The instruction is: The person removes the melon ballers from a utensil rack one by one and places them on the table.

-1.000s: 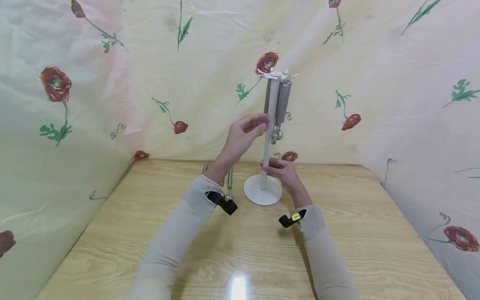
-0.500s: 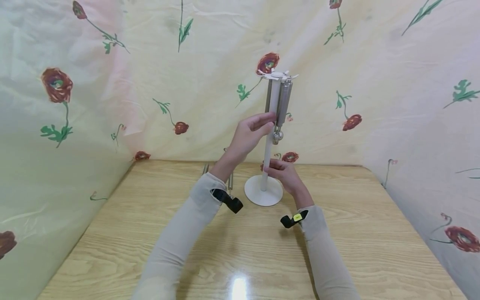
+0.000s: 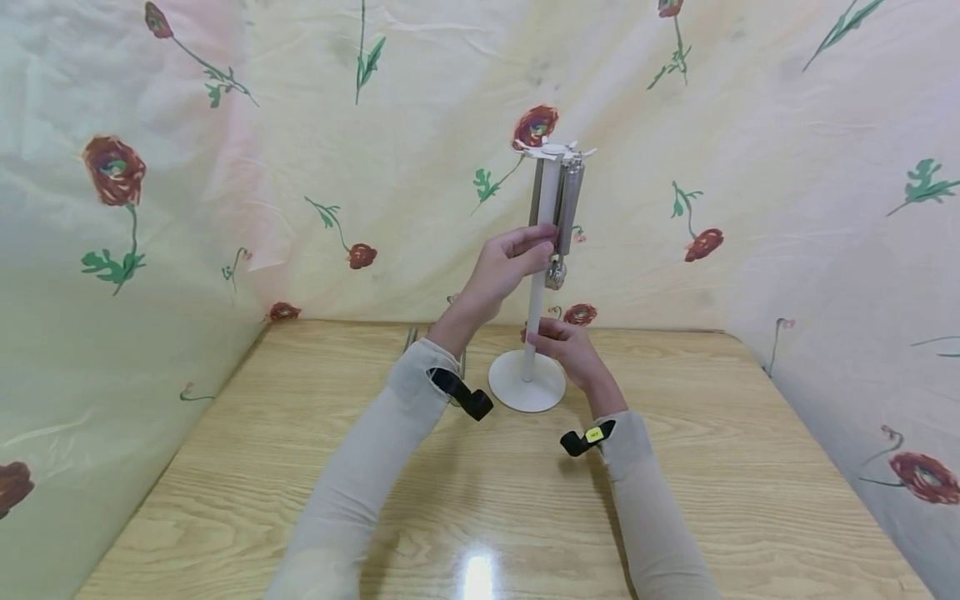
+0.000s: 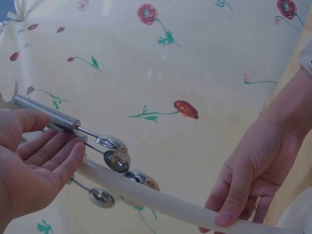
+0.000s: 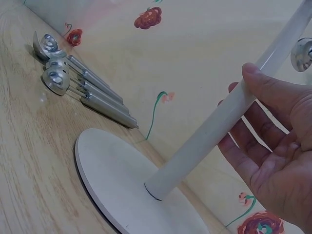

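Note:
A white stand [image 3: 546, 200] with a round base [image 3: 527, 392] and a hooked top stands upright on the table. From its hooks hang several metal scoops [image 3: 572, 200] with thick handles and small round bowls [image 4: 117, 160]. My right hand [image 3: 566, 346] pinches the pole low down, thumb on one side and fingers on the other, as the right wrist view shows. Higher up, my left hand [image 3: 510, 258] reaches past the pole, its fingers [image 4: 56, 151] nearly straight against the scoop handles. In the head view the pole and that hand partly hide the scoops.
More metal scoops [image 5: 102, 100] lie on the wooden table [image 3: 300, 467] left of the base, partly behind my left forearm in the head view. A flower-patterned cloth [image 3: 420, 150] hangs behind and at both sides.
My left hand has moved right, from beside the pole to the hanging scoops, whose bowls have shifted slightly. The right hand keeps its hold on the pole.

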Demonstrator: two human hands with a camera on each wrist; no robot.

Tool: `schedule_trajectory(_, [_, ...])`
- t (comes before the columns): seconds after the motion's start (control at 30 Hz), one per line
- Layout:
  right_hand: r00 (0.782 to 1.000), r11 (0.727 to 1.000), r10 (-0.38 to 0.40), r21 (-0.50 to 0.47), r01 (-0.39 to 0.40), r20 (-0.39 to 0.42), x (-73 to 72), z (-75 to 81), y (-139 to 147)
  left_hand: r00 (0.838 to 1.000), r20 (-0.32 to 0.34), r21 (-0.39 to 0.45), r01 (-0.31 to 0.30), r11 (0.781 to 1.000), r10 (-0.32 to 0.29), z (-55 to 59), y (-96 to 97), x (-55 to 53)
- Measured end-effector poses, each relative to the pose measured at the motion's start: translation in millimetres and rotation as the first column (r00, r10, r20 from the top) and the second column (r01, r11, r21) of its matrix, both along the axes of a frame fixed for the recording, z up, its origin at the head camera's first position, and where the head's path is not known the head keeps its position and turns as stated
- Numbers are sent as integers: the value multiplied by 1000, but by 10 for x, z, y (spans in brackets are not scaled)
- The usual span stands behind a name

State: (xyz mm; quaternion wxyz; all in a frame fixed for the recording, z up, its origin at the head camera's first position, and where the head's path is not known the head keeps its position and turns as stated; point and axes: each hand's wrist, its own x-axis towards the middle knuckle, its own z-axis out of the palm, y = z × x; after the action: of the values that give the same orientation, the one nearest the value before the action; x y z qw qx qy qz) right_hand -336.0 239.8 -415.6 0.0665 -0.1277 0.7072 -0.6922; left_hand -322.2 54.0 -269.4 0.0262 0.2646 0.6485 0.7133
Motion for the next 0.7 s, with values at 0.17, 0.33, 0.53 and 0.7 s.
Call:
schedule_trajectory(0.17, [1000,1000,-4,-4,4,2,-7,-13,-5,1000,28,21,6,1000,-7,2,0,-31])
schedule_trajectory(0.33, [1000,1000,-14,1,14,15,-11,-13,-7,1000,24,-3,-15,1000,15,-4,3,-36])
schedule_trajectory(0.53, [1000,1000,-16,-10,16,26,-17,-18,-9,999,13,-19,-42,999,42,-8,29,-24])
schedule_trajectory(0.7, [1000,1000,-15,0,15,21,-22,-16,-13,999,-3,-8,-42,999,42,13,55,-3])
